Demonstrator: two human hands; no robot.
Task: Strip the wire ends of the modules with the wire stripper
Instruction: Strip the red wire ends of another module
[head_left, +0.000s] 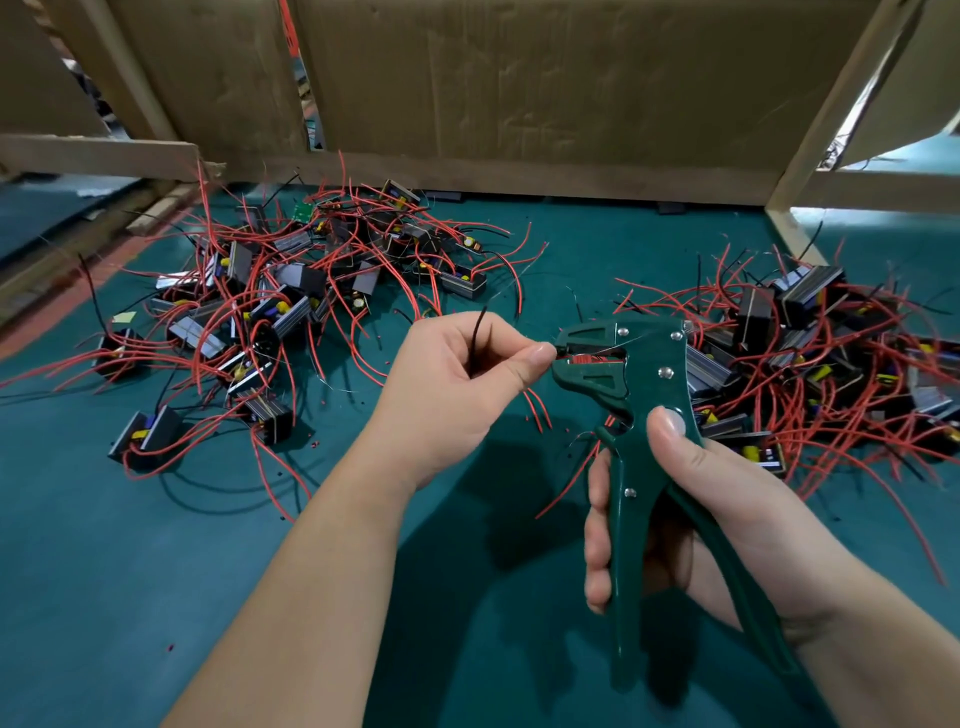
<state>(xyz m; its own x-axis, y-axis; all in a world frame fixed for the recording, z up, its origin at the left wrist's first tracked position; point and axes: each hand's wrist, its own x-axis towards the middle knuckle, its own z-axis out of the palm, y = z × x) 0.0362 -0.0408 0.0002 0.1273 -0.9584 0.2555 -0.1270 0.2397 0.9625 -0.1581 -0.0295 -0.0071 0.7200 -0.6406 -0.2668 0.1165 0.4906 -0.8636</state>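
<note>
A dark green wire stripper (631, 400) stands upright in the middle right, its jaws pointing left. My right hand (691, 504) grips its two handles, thumb on the pivot. My left hand (462, 384) pinches wires at the jaw mouth: a red wire end (582, 358) lies between the jaws and a black wire (477, 332) sticks up out of my fist. The module these wires belong to is hidden under my hand. A pile of black modules with red wires (291, 291) lies at the left and another pile (810, 358) at the right.
The green table mat (156, 571) carries small bits of red insulation (540, 415) under my hands. Cardboard walls (519, 93) and wooden battens (98, 156) close off the back. A wooden post (795, 228) stands at the back right.
</note>
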